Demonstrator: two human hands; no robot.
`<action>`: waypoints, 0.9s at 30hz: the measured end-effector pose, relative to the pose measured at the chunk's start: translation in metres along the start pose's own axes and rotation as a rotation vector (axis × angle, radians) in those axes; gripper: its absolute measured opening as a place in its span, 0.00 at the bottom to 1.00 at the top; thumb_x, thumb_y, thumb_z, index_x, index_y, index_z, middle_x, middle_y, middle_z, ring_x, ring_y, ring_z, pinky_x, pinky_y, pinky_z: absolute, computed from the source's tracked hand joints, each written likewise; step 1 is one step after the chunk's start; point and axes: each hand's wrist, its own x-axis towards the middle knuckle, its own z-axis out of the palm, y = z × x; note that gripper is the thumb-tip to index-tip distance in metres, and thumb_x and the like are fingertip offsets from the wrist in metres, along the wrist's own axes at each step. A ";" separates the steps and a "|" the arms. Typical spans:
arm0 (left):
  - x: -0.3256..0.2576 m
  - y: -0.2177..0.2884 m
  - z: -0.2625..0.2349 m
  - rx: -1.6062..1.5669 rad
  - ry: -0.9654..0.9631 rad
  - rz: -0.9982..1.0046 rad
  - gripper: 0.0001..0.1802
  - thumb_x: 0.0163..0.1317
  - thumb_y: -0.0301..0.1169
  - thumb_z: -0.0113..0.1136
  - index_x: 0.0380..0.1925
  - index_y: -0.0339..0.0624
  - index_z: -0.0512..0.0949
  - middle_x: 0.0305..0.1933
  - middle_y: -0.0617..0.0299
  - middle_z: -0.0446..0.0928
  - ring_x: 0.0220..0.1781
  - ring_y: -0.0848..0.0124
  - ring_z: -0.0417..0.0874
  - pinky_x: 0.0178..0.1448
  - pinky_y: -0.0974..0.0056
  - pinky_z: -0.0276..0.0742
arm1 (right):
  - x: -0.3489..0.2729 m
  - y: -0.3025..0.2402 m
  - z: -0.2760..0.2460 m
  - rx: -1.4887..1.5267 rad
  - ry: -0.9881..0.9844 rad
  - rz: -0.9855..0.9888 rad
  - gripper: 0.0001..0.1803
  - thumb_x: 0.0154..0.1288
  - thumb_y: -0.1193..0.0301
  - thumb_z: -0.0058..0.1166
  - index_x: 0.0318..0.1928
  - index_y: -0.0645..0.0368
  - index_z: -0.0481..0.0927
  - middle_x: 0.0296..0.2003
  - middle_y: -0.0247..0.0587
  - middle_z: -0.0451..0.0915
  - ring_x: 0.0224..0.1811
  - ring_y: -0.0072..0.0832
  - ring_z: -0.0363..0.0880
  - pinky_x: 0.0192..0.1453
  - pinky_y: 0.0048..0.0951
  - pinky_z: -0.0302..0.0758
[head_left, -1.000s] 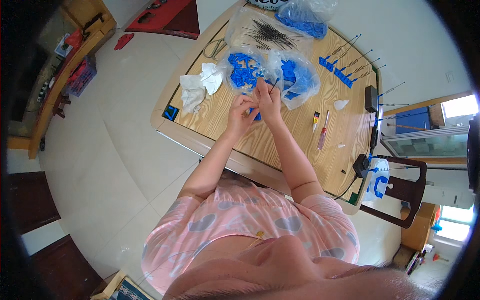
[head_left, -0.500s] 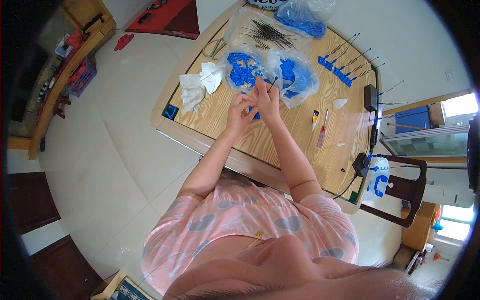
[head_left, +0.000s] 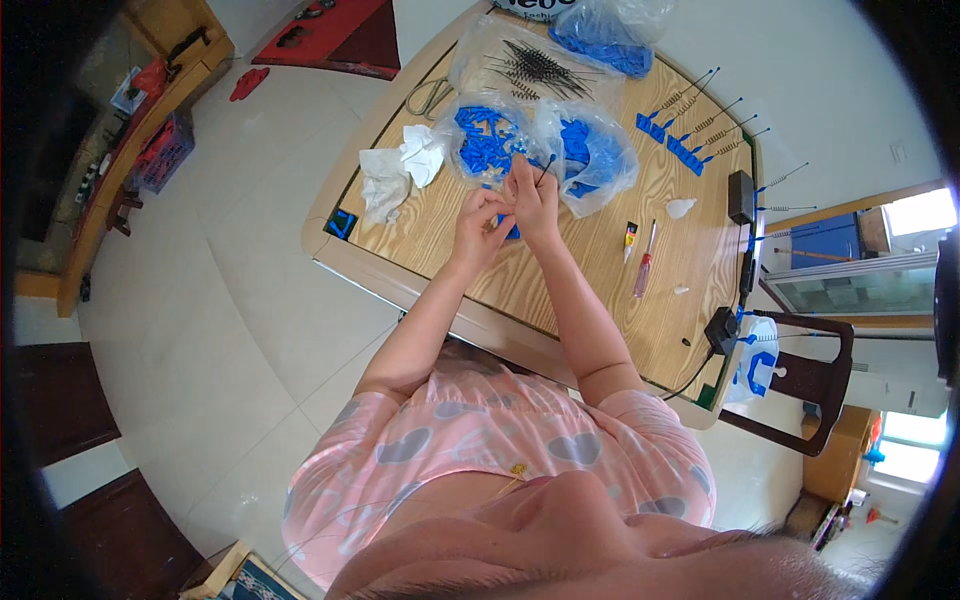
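My left hand (head_left: pixel 480 230) and my right hand (head_left: pixel 532 205) meet over the table just in front of two clear bags, both closed with fingertips pinched together. Out of the right hand sticks a thin black rod (head_left: pixel 546 170) with a small dark tip, slanting up to the right. What the left fingertips pinch is hidden. Under the hands a blue piece (head_left: pixel 510 230) shows in part. Beyond them are a clear bag of small blue parts (head_left: pixel 484 140) and, to its right, a second clear bag of blue pieces (head_left: pixel 598 165).
Several black spring rods (head_left: pixel 540 68) lie on plastic at the back. Others stand in blue holders (head_left: pixel 684 154) along the right edge. Scissors (head_left: pixel 430 97) and crumpled tissue (head_left: pixel 385 185) lie left; a red-handled screwdriver (head_left: pixel 643 272), a small tube (head_left: pixel 630 240) and a black adapter (head_left: pixel 721 328) right.
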 end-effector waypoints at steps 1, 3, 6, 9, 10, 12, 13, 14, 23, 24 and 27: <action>0.000 -0.001 0.000 0.001 0.001 0.000 0.09 0.42 0.19 0.67 0.26 0.38 0.79 0.33 0.60 0.73 0.40 0.62 0.73 0.43 0.62 0.70 | 0.000 -0.001 0.000 -0.004 0.002 0.009 0.25 0.72 0.61 0.45 0.15 0.54 0.64 0.13 0.22 0.61 0.16 0.11 0.52 0.20 0.21 0.47; 0.000 -0.002 0.000 0.007 0.006 0.015 0.09 0.42 0.19 0.68 0.26 0.38 0.79 0.34 0.60 0.73 0.40 0.62 0.73 0.43 0.62 0.69 | -0.001 -0.002 0.001 -0.022 0.005 0.002 0.25 0.72 0.60 0.45 0.15 0.53 0.64 0.13 0.22 0.61 0.16 0.11 0.52 0.20 0.21 0.47; 0.000 -0.002 0.001 0.005 0.012 0.018 0.09 0.41 0.19 0.68 0.26 0.38 0.79 0.34 0.59 0.73 0.40 0.62 0.73 0.43 0.62 0.69 | 0.000 -0.001 0.000 -0.030 0.005 -0.001 0.25 0.72 0.60 0.45 0.15 0.53 0.64 0.13 0.22 0.61 0.16 0.11 0.52 0.20 0.22 0.47; 0.000 -0.002 0.001 0.023 0.001 0.014 0.09 0.42 0.19 0.68 0.25 0.38 0.79 0.34 0.59 0.73 0.40 0.62 0.73 0.43 0.62 0.69 | 0.001 0.002 -0.002 -0.013 -0.004 0.004 0.26 0.71 0.60 0.46 0.15 0.53 0.64 0.13 0.22 0.61 0.16 0.11 0.52 0.20 0.22 0.47; 0.000 -0.002 0.001 0.023 0.000 0.015 0.09 0.42 0.19 0.68 0.25 0.38 0.79 0.34 0.59 0.73 0.40 0.62 0.73 0.43 0.62 0.69 | 0.001 0.002 -0.002 -0.007 -0.010 0.003 0.26 0.71 0.60 0.46 0.15 0.53 0.64 0.13 0.22 0.61 0.16 0.11 0.52 0.20 0.22 0.47; 0.000 -0.002 0.001 0.014 0.004 0.017 0.09 0.42 0.19 0.68 0.25 0.38 0.79 0.34 0.59 0.73 0.40 0.61 0.73 0.43 0.62 0.70 | 0.001 0.002 -0.002 -0.009 -0.010 -0.004 0.26 0.71 0.60 0.46 0.15 0.53 0.64 0.13 0.22 0.61 0.16 0.11 0.52 0.20 0.22 0.47; -0.001 -0.003 0.001 0.015 0.003 0.018 0.09 0.42 0.19 0.68 0.25 0.38 0.79 0.34 0.59 0.73 0.40 0.61 0.73 0.43 0.62 0.70 | 0.001 0.002 -0.001 -0.012 -0.011 -0.011 0.26 0.71 0.60 0.46 0.15 0.53 0.64 0.13 0.22 0.61 0.16 0.12 0.52 0.20 0.22 0.47; -0.001 -0.003 0.001 0.011 0.003 0.017 0.09 0.42 0.19 0.68 0.25 0.38 0.79 0.34 0.59 0.73 0.40 0.61 0.73 0.43 0.62 0.70 | 0.000 0.001 -0.001 -0.011 -0.010 -0.011 0.26 0.71 0.60 0.46 0.15 0.53 0.64 0.13 0.22 0.61 0.16 0.12 0.52 0.20 0.22 0.47; -0.001 -0.003 0.001 0.014 0.011 0.016 0.09 0.43 0.20 0.68 0.26 0.38 0.79 0.34 0.59 0.73 0.40 0.62 0.73 0.43 0.62 0.70 | -0.002 -0.005 0.002 0.000 0.001 -0.031 0.25 0.72 0.60 0.45 0.15 0.53 0.63 0.14 0.21 0.60 0.17 0.11 0.51 0.21 0.21 0.47; -0.001 -0.003 0.001 0.013 0.009 0.016 0.09 0.43 0.20 0.68 0.26 0.38 0.79 0.33 0.59 0.73 0.40 0.62 0.73 0.43 0.62 0.70 | -0.001 -0.004 0.002 0.008 0.004 -0.025 0.25 0.72 0.60 0.46 0.15 0.53 0.63 0.14 0.21 0.60 0.17 0.11 0.51 0.20 0.22 0.46; 0.000 -0.002 0.002 0.005 0.005 0.005 0.09 0.43 0.19 0.67 0.26 0.38 0.79 0.33 0.59 0.73 0.40 0.62 0.73 0.43 0.62 0.70 | -0.001 -0.002 0.001 0.025 0.005 -0.006 0.25 0.71 0.61 0.46 0.15 0.53 0.63 0.14 0.21 0.60 0.17 0.11 0.51 0.20 0.22 0.46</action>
